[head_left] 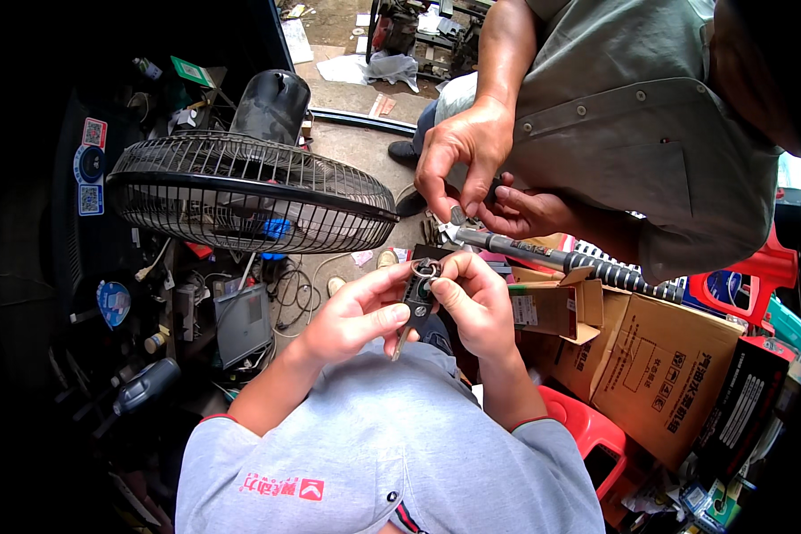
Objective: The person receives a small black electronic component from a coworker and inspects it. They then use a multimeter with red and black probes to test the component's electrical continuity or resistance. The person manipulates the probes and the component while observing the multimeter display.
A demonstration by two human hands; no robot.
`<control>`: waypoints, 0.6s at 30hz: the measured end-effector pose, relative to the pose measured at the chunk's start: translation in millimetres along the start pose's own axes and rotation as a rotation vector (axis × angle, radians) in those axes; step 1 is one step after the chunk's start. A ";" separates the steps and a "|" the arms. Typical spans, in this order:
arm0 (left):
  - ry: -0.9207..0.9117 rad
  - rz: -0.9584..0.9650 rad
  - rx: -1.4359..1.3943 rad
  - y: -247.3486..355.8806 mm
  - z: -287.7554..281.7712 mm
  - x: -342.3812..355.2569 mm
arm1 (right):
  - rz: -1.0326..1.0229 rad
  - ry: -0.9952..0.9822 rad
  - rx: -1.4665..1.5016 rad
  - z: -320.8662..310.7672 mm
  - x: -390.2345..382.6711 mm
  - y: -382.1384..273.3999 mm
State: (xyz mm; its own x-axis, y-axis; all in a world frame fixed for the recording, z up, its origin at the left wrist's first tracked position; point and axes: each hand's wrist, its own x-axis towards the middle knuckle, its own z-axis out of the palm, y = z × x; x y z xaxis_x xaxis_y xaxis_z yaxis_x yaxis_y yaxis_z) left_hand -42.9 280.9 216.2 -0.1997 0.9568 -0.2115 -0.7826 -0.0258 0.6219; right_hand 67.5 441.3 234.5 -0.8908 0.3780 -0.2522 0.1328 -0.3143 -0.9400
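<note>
From here I have the black key fob [420,301] at centre, grasped by the left hand [358,316]; the right hand [478,307] pinches its ring end; left, a fan [258,191]; right, a cardboard box [636,369]; far right, a co-worker [596,142].

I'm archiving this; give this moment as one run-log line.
left hand, right hand: holding black key fob with metal blade; co-worker's hand: pinching small grey object; left side: black round wire-caged fan

Key [419,301] at centre between left hand [358,318] and right hand [478,307], fan [254,198] at ten o'clock, co-worker's hand [468,147] at one, carton [663,369] at four (stool [587,425] just beside it)
</note>
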 end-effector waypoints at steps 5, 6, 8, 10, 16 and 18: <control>0.012 0.025 -0.038 -2.5 4.3 2.4 | -0.099 0.099 0.024 8.4 -3.2 3.1; 0.015 0.044 -0.038 -2.8 5.9 3.3 | -0.066 0.105 0.063 7.7 -3.0 2.3; 0.018 0.082 -0.040 -3.5 9.8 5.7 | 0.000 0.117 0.140 6.1 -2.0 1.0; 0.055 0.107 -0.015 -8.2 14.4 7.0 | -0.177 0.187 -0.024 13.2 -3.8 5.4; 0.021 -0.005 -0.130 -9.8 5.7 5.6 | -0.274 0.254 -0.037 15.1 -5.4 6.7; 0.025 -0.036 -0.159 -9.3 5.1 5.3 | -0.333 0.282 -0.043 9.6 -0.7 6.7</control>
State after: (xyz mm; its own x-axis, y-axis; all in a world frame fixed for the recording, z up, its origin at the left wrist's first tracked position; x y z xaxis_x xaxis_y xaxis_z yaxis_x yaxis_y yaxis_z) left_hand -33.7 287.7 213.1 -0.1830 0.9505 -0.2513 -0.8727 -0.0393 0.4866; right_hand 64.9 430.6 230.6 -0.7355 0.6773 0.0185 -0.1180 -0.1012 -0.9878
